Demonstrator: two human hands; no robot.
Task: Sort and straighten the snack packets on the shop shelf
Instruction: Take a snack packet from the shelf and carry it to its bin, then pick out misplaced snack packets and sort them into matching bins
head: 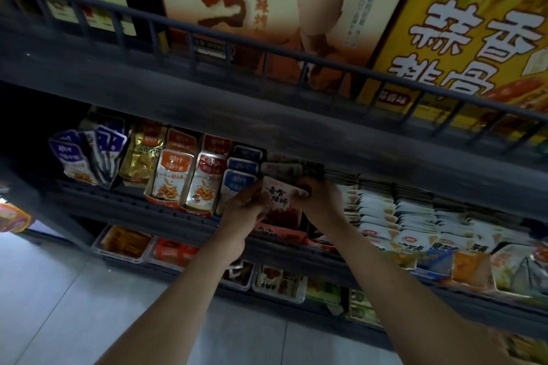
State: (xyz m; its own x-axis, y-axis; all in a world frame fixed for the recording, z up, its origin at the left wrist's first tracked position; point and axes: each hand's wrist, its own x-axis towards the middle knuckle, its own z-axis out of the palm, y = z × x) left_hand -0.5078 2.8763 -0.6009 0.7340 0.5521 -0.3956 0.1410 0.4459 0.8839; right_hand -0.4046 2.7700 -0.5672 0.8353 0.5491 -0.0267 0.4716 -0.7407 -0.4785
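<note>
Both bare arms reach up to the middle tier of a dark grey metal shelf (133,207). Between the 2 hands, at the centre of that tier and just above its front rail, is a flat white-and-red plastic snack packet (280,201) with black brush characters, upright and facing the camera. The left hand (241,207) grips its left edge with curled fingers, and the right hand (324,201) pinches its upper right edge, fingertips bent over the top corner. Just left of the held packet stand blue-and-white pouches (238,184), then red-and-white pouches (209,181), orange-and-white pouches (172,175), gold pouches (142,154) and, at the far left, leaning purple pouches (74,157). To the right of the hands, white flat packets (385,210) lie overlapped in rows. On the tier below sit clear plastic trays (124,243) of orange and red goods. The top tier carries a large cream-and-red box (237,9) and a yellow box (474,38) behind a railing. Pale floor tiles (59,290) show at the lower left.
</note>
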